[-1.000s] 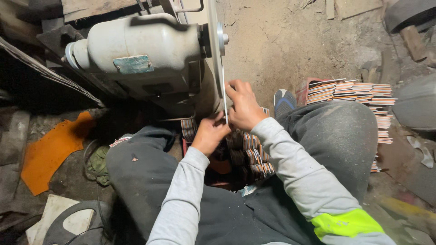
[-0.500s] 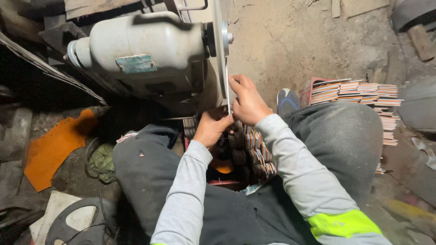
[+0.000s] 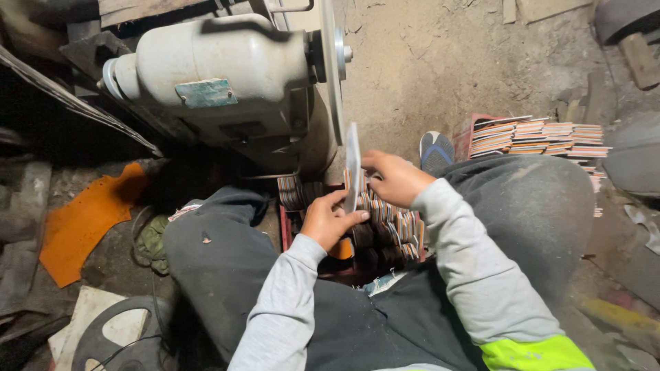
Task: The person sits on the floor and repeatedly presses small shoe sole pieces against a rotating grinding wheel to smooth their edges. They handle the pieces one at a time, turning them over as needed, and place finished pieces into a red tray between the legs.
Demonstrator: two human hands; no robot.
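A big grey motor [image 3: 220,82] sits at the top, with a thin round wheel [image 3: 331,69] on its right end. Below it are the person's dark trousers [image 3: 227,268], knees spread wide. A stack of striped flat pieces [image 3: 543,137] lies on the dirt floor [image 3: 440,62] by the right knee. An orange scrap [image 3: 86,220] lies on the left. Between the knees is a red crate [image 3: 285,230] full of more striped pieces [image 3: 392,227]. A blue shoe [image 3: 436,151] peeks out past the crate. Both hands hold one thin pale piece [image 3: 353,165] on its edge, just below the wheel and above the crate. The right hand [image 3: 395,178] grips it near the middle. The left hand [image 3: 330,221] pinches its bottom end.
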